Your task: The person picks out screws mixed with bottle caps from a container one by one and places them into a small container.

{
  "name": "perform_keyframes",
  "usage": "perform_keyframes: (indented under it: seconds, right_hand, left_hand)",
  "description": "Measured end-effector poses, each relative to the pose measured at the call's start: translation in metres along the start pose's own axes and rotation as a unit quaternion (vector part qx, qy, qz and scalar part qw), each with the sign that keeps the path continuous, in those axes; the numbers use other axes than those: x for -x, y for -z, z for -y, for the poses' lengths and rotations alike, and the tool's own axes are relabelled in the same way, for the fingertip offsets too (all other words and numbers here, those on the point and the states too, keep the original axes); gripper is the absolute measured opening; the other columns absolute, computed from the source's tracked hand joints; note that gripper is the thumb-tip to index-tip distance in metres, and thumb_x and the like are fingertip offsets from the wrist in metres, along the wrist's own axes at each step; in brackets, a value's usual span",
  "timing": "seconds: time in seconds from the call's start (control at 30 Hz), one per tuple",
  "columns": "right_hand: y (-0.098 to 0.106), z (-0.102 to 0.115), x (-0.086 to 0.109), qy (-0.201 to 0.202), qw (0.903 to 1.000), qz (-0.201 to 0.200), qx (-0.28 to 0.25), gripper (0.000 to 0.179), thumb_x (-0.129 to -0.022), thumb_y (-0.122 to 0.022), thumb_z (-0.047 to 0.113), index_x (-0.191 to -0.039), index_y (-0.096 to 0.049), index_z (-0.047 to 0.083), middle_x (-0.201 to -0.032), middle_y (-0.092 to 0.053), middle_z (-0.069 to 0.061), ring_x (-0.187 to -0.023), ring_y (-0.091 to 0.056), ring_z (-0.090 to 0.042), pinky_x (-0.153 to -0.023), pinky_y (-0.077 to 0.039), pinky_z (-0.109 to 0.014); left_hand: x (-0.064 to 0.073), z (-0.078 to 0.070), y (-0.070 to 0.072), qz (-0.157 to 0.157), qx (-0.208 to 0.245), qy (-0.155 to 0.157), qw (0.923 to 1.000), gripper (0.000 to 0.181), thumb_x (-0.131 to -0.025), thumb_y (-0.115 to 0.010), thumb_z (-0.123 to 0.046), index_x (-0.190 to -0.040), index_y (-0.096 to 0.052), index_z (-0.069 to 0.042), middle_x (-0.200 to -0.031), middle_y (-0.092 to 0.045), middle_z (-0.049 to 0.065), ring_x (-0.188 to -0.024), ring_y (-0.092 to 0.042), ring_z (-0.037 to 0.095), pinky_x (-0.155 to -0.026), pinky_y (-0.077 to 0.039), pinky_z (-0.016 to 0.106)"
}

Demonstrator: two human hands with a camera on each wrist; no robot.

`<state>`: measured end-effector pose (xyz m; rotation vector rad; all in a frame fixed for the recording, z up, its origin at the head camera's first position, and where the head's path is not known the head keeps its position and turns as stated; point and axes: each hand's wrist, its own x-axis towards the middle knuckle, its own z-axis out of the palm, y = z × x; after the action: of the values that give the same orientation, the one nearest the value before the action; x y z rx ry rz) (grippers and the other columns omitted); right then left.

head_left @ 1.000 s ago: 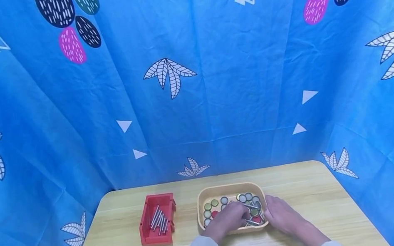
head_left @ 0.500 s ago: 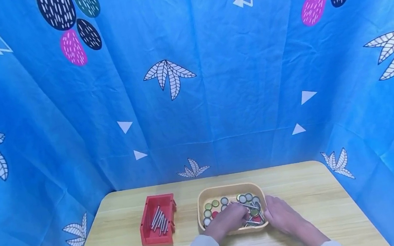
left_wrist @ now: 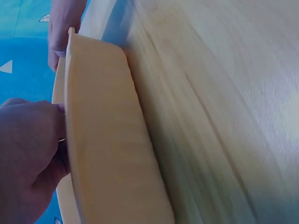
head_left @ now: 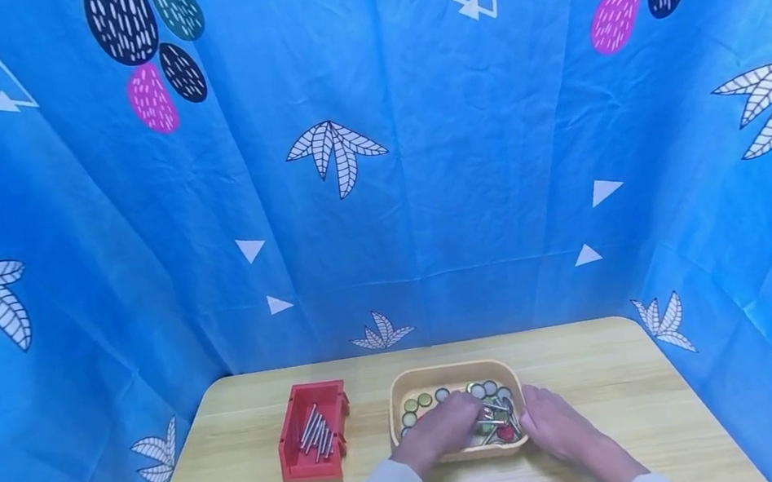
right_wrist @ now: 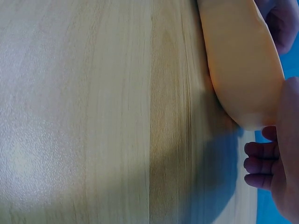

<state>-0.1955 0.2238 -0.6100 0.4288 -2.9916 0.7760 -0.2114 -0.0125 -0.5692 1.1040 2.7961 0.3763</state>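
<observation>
Tray (head_left: 452,374), tan smooth plastic with rounded corners, right of red bin (head_left: 313,432) holding metal nails. Left hand (head_left: 448,421) inside among round caps, finger state unclear. Right hand (head_left: 552,422) against right wall, curled fingertips (right_wrist: 259,158) only in wrist view.

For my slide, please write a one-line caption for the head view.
Left hand reaches into a tan tray of bottle caps and nails; right hand rests on its side.
</observation>
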Motion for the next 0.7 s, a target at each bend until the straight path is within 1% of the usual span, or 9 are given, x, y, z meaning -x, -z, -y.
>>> perform_keyframes:
  seconds: [0.13, 0.27, 0.33, 0.4, 0.5, 0.57, 0.67, 0.7]
  right_hand:
    - [-0.001, -0.002, -0.001, -0.002, 1.0000, -0.002, 0.002, 0.030, -0.100, -0.053, 0.017, -0.125, -0.062, 0.003, -0.090, -0.061, 0.007, -0.083, -0.055, -0.009, -0.082, -0.053, -0.037]
    - [-0.002, -0.003, -0.002, -0.008, 0.9999, -0.001, 0.009, 0.028, -0.101, -0.051, 0.019, -0.123, -0.062, 0.004, -0.089, -0.060, 0.007, -0.081, -0.053, -0.009, -0.080, -0.053, -0.036]
    - [-0.003, -0.003, -0.002, -0.008, 0.9999, -0.002, 0.007, 0.030, -0.102, -0.050, 0.020, -0.125, -0.062, 0.004, -0.090, -0.061, 0.007, -0.083, -0.055, -0.009, -0.082, -0.053, -0.037]
    - [-0.003, -0.003, -0.002, -0.007, 1.0000, -0.003, 0.005, 0.031, -0.104, -0.049, 0.021, -0.126, -0.062, 0.004, -0.091, -0.063, 0.007, -0.085, -0.056, -0.009, -0.084, -0.054, -0.038]
    - [-0.003, -0.002, -0.002, -0.007, 0.9999, -0.006, 0.007, 0.031, -0.104, -0.048, 0.022, -0.127, -0.062, 0.005, -0.093, -0.064, 0.007, -0.087, -0.058, -0.010, -0.086, -0.055, -0.039]
    - [-0.003, -0.002, -0.002, -0.006, 0.9999, -0.006, 0.007, 0.030, -0.104, -0.049, 0.022, -0.126, -0.063, 0.006, -0.092, -0.063, 0.007, -0.086, -0.057, -0.010, -0.085, -0.055, -0.039]
    - [-0.003, -0.001, -0.002, -0.005, 1.0000, -0.004, 0.006, 0.029, -0.103, -0.050, 0.021, -0.125, -0.063, 0.006, -0.090, -0.062, 0.008, -0.084, -0.056, -0.009, -0.083, -0.054, -0.038]
    - [-0.002, -0.001, -0.002, -0.004, 1.0000, -0.003, 0.006, 0.029, -0.103, -0.050, 0.021, -0.124, -0.063, 0.006, -0.089, -0.062, 0.008, -0.083, -0.056, -0.008, -0.082, -0.054, -0.037]
  left_hand:
    - [0.003, 0.003, 0.009, -0.021, -0.031, -0.001, 0.9993, 0.008, -0.093, -0.069, -0.008, -0.095, -0.071, -0.015, -0.088, -0.066, -0.007, -0.077, -0.056, 0.002, -0.072, -0.052, 0.012]
    - [0.009, 0.005, 0.016, -0.036, -0.034, 0.009, 0.9987, 0.017, -0.090, -0.076, -0.009, -0.106, -0.072, -0.012, -0.096, -0.068, -0.004, -0.086, -0.059, 0.005, -0.079, -0.055, 0.014]
    - [0.013, 0.006, 0.021, -0.043, -0.024, 0.017, 0.9987, 0.021, -0.088, -0.077, -0.007, -0.108, -0.072, -0.010, -0.097, -0.067, -0.003, -0.087, -0.059, 0.006, -0.080, -0.056, 0.016]
    - [0.017, 0.008, 0.024, -0.052, -0.026, 0.022, 0.9981, 0.023, -0.087, -0.077, -0.004, -0.108, -0.071, -0.010, -0.098, -0.067, -0.003, -0.089, -0.059, 0.008, -0.082, -0.056, 0.017]
    - [0.024, 0.012, 0.030, -0.066, -0.024, 0.028, 0.9972, 0.030, -0.080, -0.078, 0.002, -0.108, -0.070, -0.008, -0.100, -0.067, -0.003, -0.093, -0.061, 0.010, -0.085, -0.057, 0.018]
    - [0.029, 0.015, 0.032, -0.069, -0.012, 0.044, 0.9966, 0.033, -0.079, -0.082, -0.001, -0.108, -0.069, -0.008, -0.101, -0.065, -0.003, -0.095, -0.060, 0.011, -0.085, -0.057, 0.018]
    - [0.038, 0.018, 0.037, -0.066, 0.032, 0.080, 0.9941, 0.035, -0.080, -0.085, -0.006, -0.110, -0.067, -0.009, -0.100, -0.061, -0.005, -0.093, -0.057, 0.009, -0.077, -0.056, 0.017]
    - [0.040, 0.019, 0.039, -0.066, 0.039, 0.092, 0.9927, 0.034, -0.081, -0.085, -0.006, -0.109, -0.067, -0.009, -0.099, -0.059, -0.005, -0.091, -0.055, 0.009, -0.075, -0.055, 0.016]
